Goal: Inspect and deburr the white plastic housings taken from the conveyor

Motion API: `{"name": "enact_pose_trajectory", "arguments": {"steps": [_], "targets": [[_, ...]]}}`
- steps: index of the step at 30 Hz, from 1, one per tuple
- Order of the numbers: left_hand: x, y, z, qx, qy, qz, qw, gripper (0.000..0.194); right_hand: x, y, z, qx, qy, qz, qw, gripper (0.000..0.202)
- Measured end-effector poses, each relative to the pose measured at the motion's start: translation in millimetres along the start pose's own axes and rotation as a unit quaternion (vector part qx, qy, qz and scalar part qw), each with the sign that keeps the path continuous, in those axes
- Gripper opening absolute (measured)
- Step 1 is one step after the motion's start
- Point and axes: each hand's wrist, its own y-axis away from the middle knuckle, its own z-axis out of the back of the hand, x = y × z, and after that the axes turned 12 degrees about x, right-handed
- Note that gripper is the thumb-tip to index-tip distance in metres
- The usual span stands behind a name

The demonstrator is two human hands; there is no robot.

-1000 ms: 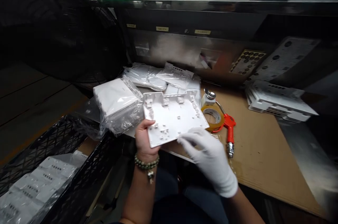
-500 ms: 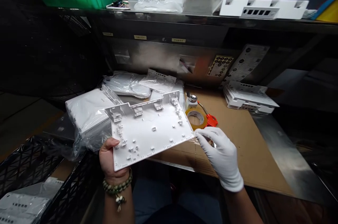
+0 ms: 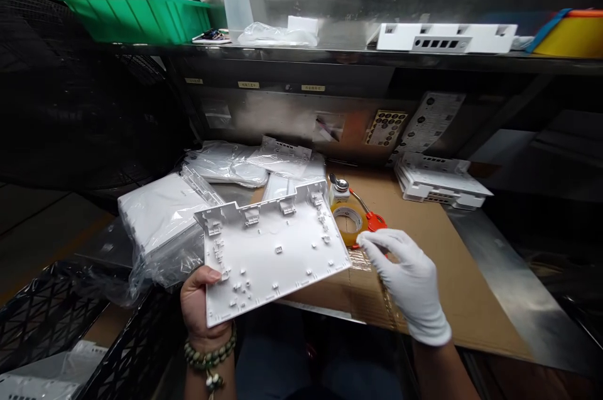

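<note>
My bare left hand [image 3: 203, 301], with a beaded bracelet on its wrist, grips the lower left corner of a white plastic housing cover [image 3: 268, 274]. The cover is tilted, its inner side with clips and posts facing me. To the right of it, my right hand [image 3: 409, 287] wears a white glove. Its thumb and fingertips are drawn together in a pinch, a little apart from the cover's right corner. Whether anything small is between them is hidden. Just beyond those fingertips lie a roll of yellowish tape [image 3: 349, 224] and a red-handled tool [image 3: 375, 221].
Bagged white housings [image 3: 160, 208] lie at the left, above a black crate [image 3: 51, 299]. A pump-top bottle [image 3: 339, 189] stands behind the tape. Stacked white covers [image 3: 440, 183] sit on the cardboard [image 3: 424, 230] at right. The shelf holds a green bin [image 3: 136, 17] and a squeeze bottle [image 3: 237, 4].
My right hand has come away from the cover's right corner, moving right and slightly down. My left hand still holds the cover. The camera view has tilted upward a little.
</note>
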Motion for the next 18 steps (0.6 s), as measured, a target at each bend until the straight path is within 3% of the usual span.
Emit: {"name": "enact_pose_trajectory", "arguments": {"steps": [6,13,18], "targets": [[11.7,8.8,5.8,0.070,-0.023,0.073,0.995,0.098,9.8,-33.8,4.3,-0.080,-0.026,0.023,0.996,0.014],[22.5,14.2,7.0,0.087,-0.034,0.155,0.984,0.094,-5.7,-32.8,-8.2,-0.083,-0.034,-0.032,0.995,0.009],[23.8,16.7,3.3,0.095,-0.013,0.146,0.985,0.094,-11.2,-27.6,-5.7,-0.055,-0.008,-0.032,0.998,0.012]]}}
